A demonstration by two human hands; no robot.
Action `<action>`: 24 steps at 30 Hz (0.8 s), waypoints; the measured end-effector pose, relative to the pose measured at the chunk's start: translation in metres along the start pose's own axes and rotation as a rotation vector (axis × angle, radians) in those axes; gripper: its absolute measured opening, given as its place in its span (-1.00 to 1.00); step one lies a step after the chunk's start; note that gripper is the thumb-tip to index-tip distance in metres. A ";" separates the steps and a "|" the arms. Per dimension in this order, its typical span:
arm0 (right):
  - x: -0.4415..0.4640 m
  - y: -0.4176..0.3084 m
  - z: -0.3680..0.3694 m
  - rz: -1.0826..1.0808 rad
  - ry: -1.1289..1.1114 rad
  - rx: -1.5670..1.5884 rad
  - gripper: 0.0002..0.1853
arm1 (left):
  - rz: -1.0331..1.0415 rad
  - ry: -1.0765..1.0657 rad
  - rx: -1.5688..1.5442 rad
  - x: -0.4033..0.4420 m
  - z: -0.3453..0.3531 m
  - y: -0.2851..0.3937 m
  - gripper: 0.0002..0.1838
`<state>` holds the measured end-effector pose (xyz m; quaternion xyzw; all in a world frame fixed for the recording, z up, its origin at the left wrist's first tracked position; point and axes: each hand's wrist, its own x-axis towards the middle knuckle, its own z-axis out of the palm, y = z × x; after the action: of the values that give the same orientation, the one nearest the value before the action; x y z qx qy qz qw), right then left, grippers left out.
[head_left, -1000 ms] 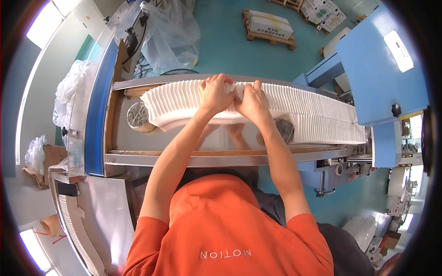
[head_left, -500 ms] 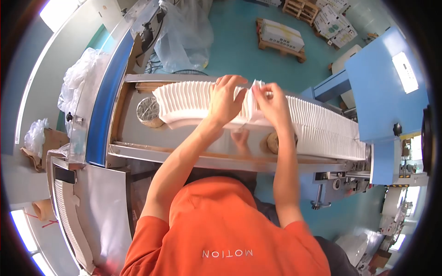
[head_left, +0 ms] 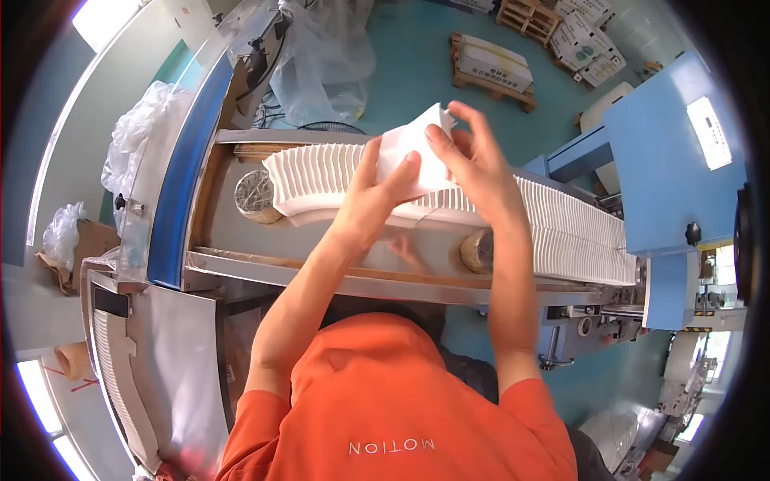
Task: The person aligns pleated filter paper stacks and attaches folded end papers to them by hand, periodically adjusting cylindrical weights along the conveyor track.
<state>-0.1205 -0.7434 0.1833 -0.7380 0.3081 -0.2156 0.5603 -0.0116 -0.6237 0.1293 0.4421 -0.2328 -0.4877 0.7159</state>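
A white folded paper piece [head_left: 413,148] is held up above the table between my two hands. My left hand [head_left: 373,192] grips its left side, with the thumb on the face toward me and the fingers partly hidden behind. On the opposite side, my right hand [head_left: 481,168] pinches the upper right edge between thumb and fingers. Just beneath lies a long row of white folded pieces [head_left: 317,180], packed upright side by side, which continues to the right [head_left: 569,232]. My hands and the held piece hide the row's middle.
A tape-wrapped round block [head_left: 255,197] stands at the row's left end, and another round block [head_left: 478,250] by my right forearm. The metal table has a raised front rail [head_left: 321,276]. A blue machine [head_left: 666,152] stands at right, with a boxed pallet [head_left: 493,68] beyond.
Both hands have lifted the white paper piece out of the row and tilted its broad face into view. My right hand rose; my left shifted slightly left and down.
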 end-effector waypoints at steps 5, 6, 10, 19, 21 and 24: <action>0.010 0.031 0.010 0.130 -0.040 0.374 -0.17 | -0.169 0.063 -0.333 -0.005 -0.020 -0.010 -0.62; 0.010 0.033 0.013 0.148 -0.060 0.438 -0.20 | -0.181 0.069 -0.373 -0.005 -0.024 -0.014 -0.63; 0.011 0.035 0.017 0.222 -0.150 0.624 -0.34 | -0.201 0.140 -0.565 -0.008 -0.025 -0.020 -0.67; 0.008 0.035 0.037 0.269 -0.081 0.563 -0.45 | -0.206 0.075 -0.748 -0.014 -0.045 -0.034 -0.67; 0.017 0.030 0.032 0.275 -0.133 0.360 -0.43 | -0.180 0.171 -0.587 -0.020 -0.040 -0.026 -0.66; 0.025 0.020 0.036 0.191 -0.184 0.122 -0.43 | -0.089 0.220 -0.401 -0.029 -0.041 -0.016 -0.59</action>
<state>-0.0833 -0.7398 0.1531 -0.6867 0.3105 -0.1110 0.6478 -0.0002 -0.5835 0.0979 0.3514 -0.0320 -0.5041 0.7883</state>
